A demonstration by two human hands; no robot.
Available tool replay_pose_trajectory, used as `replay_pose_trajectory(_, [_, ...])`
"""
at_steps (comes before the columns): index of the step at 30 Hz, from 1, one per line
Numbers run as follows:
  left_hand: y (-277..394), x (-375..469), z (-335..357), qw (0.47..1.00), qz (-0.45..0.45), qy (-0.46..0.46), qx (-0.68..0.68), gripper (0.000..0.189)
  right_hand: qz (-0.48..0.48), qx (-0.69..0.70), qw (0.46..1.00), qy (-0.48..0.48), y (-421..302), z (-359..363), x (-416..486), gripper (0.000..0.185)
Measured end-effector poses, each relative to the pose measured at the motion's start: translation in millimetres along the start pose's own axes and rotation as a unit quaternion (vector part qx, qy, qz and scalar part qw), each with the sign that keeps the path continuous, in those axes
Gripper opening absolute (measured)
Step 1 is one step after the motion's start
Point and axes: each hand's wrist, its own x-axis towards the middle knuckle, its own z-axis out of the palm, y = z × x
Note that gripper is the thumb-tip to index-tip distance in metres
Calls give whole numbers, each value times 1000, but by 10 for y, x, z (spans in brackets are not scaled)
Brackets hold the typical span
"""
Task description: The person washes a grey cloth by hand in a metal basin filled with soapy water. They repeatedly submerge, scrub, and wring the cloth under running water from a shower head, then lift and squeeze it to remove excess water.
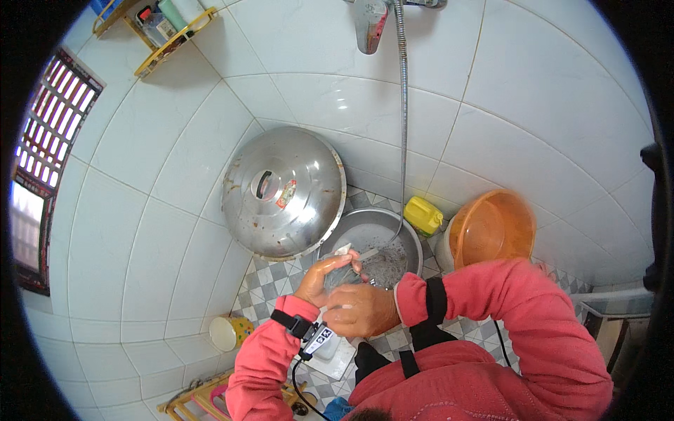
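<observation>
My left hand (321,276) is raised at the near-left rim of a round metal basin (416,247), its fingers curled round a wet, greyish thing (341,276) that I cannot identify. A pale tip of something shows above its fingers. My right hand (360,310) is bent across just below, close against the left palm; what its fingers touch is hidden by its back. Cloudy water with foam stands in the basin, and the end of a metal shower hose (404,131) hangs down into it.
A large metal lid (284,226) leans on the wall at the left. Right of the basin are a yellow plastic jug (423,216) and an orange plastic basin (492,226). A patterned paper tub (231,333) lies at lower left, near a wooden rack (197,397).
</observation>
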Motion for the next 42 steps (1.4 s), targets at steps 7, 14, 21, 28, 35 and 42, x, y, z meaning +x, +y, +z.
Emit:
replay_pose_trajectory(7, [-60,130,82,996,17,6,90,20,-77,-34,991,-101,17,-69,-117,16])
replay_pose_trajectory(14, [-76,225,-59,987,42,56,145,16,-89,-80,983,-138,13,173,-127,13])
replay_pose_trajectory(21, [-79,249,-185,963,45,87,252,13,-87,-107,978,-160,-29,484,-148,14])
replay_pose_trajectory(28, [-103,342,-175,933,80,82,341,11,-86,-137,970,-182,-20,649,-228,16])
replay_pose_trajectory(35, [-171,433,-178,914,113,93,378,11,-77,-129,964,-220,-31,628,-303,14])
replay_pose_trajectory(42, [-66,284,-279,979,114,107,132,16,-3,-53,987,-153,-16,145,-131,18])
